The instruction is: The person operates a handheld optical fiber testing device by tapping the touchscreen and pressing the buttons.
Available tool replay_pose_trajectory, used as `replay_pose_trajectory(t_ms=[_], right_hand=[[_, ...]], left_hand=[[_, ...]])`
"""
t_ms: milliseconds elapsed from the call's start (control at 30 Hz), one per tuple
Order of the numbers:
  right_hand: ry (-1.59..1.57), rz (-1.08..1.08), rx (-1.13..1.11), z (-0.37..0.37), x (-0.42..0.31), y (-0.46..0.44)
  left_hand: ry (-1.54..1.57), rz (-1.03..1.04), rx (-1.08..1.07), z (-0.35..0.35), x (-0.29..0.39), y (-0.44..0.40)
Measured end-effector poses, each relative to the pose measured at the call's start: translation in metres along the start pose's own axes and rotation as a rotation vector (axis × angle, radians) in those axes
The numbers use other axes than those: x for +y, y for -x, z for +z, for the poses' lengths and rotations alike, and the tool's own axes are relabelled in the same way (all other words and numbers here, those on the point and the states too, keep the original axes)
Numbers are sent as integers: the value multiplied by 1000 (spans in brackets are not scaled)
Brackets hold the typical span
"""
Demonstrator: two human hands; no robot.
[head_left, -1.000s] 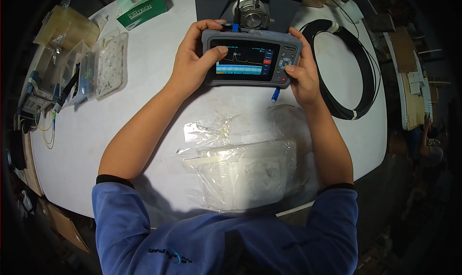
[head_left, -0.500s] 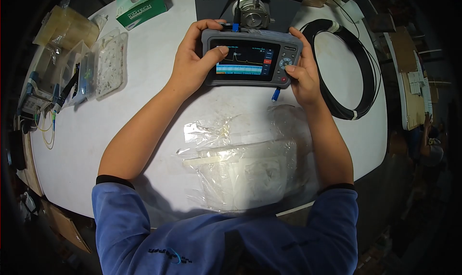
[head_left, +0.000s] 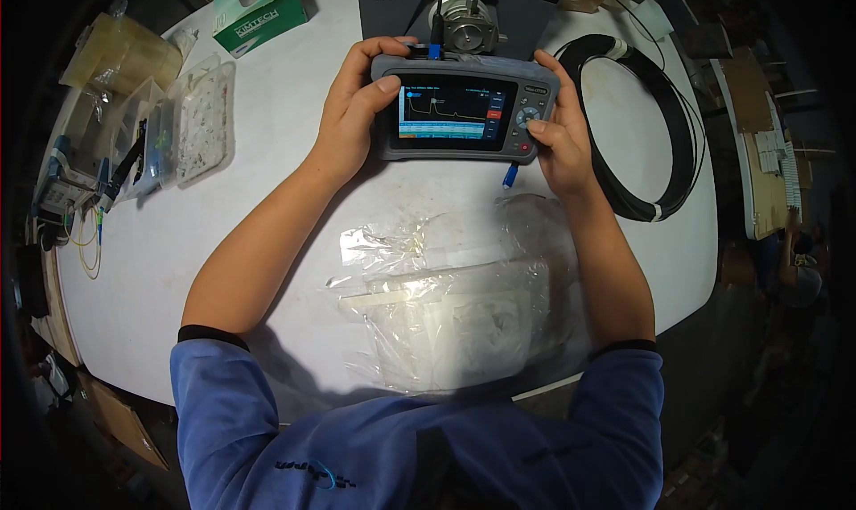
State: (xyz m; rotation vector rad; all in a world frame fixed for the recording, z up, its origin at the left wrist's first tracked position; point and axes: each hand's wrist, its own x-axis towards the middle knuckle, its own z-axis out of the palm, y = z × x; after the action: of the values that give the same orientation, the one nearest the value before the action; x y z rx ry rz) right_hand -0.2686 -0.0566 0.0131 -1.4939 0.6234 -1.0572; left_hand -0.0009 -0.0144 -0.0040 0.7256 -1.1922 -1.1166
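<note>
Both my hands hold up a grey handheld OTDR tester, its lit screen showing a yellow trace with peaks above a pale table. My left hand grips the left end, with the thumb at the screen's upper left edge and fingers behind. Round the right end is my right hand, its thumb by the round keypad. A blue connector with a black cable is plugged into the top edge. From the bottom edge hangs a small blue connector. Clear plastic bags lie on the table below the tester.
A coil of black cable lies at right. Behind the tester stands a dark machine with a metal fixture. At left are a green Kimtech box, plastic trays and a small instrument with yellow fibre leads. Another person is at far right.
My left thumb has moved left off the screen to its upper left edge. A marker on the trace display looks different. My right hand and the tester have barely moved.
</note>
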Motion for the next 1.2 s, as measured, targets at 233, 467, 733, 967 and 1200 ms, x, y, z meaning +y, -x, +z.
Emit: replay_pose_trajectory(t_ms=[233, 467, 733, 967, 1200], right_hand=[[-13, 9, 24, 2, 0, 0], [51, -18, 23, 4, 2, 1], [43, -43, 32, 4, 3, 0], [61, -25, 31, 6, 1, 0], [-4, -29, 20, 4, 2, 1]], left_hand=[[-83, 16, -1, 3, 3, 2], [-81, 33, -7, 2, 2, 1], [-78, 26, -14, 2, 3, 2], [-79, 34, -13, 2, 3, 2], [-93, 40, -23, 1, 2, 1]])
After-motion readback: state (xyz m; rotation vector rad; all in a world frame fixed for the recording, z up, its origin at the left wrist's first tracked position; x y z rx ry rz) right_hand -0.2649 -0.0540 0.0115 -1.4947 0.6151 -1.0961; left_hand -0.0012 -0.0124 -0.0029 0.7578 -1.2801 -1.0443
